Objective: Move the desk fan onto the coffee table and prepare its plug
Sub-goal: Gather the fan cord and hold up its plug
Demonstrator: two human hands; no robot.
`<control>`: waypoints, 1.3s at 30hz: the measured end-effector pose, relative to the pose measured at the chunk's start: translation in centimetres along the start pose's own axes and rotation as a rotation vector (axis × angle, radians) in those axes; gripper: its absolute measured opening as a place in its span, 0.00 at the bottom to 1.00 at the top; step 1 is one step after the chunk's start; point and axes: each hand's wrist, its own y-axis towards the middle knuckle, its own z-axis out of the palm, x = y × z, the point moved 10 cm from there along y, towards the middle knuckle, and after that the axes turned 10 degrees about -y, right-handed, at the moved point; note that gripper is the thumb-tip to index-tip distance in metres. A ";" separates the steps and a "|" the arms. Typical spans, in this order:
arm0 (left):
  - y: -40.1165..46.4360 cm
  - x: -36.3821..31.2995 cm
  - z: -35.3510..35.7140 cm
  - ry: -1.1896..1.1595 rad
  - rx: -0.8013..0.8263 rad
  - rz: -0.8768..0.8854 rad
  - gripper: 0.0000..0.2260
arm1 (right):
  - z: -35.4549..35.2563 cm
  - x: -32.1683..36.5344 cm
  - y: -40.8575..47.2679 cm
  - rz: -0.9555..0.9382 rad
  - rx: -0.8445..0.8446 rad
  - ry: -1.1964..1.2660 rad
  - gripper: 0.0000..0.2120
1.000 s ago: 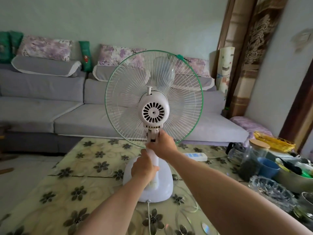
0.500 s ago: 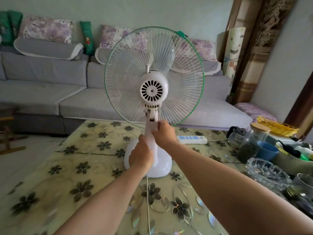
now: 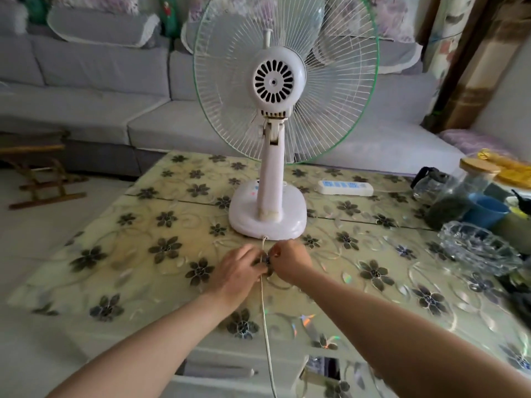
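On the floral-patterned tabletop (image 3: 161, 248), the white desk fan with green-rimmed grille (image 3: 270, 214) stood released. Both hands, left (image 3: 238, 271) and right (image 3: 290, 261), had dropped from its stem, pinching the thin white cord (image 3: 265, 320) near the base; plug-readying had evidently begun.

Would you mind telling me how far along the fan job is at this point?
Done: the desk fan stands upright on the coffee table, with neither hand on it. In hand: the left hand and right hand meet at the white cord just behind the base, apparently pinching it. Left: no plug is visible yet, and the power strip beside the base has nothing visibly plugged in.
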 end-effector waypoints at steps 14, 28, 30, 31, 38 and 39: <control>4.2 0.8 -2.9 0.497 0.071 0.150 0.12 | 4.8 1.6 -5.1 0.151 0.205 0.460 0.15; 3.8 -5.2 -4.9 0.088 0.371 0.066 0.13 | -4.0 1.6 -6.7 0.104 0.309 0.155 0.11; 3.5 -4.8 -6.7 0.135 0.428 -0.019 0.11 | -6.3 1.9 -8.3 0.053 0.392 0.197 0.10; 3.3 -4.0 -7.9 0.159 0.460 -0.088 0.10 | -7.3 1.7 -9.3 0.055 0.467 0.237 0.10; 4.4 -10.6 -13.8 0.120 0.594 -0.085 0.15 | -17.1 1.5 -17.5 0.101 0.751 0.454 0.11; 4.6 -14.1 -14.1 0.057 0.587 -0.024 0.17 | -18.5 1.7 -17.7 0.118 0.705 0.447 0.10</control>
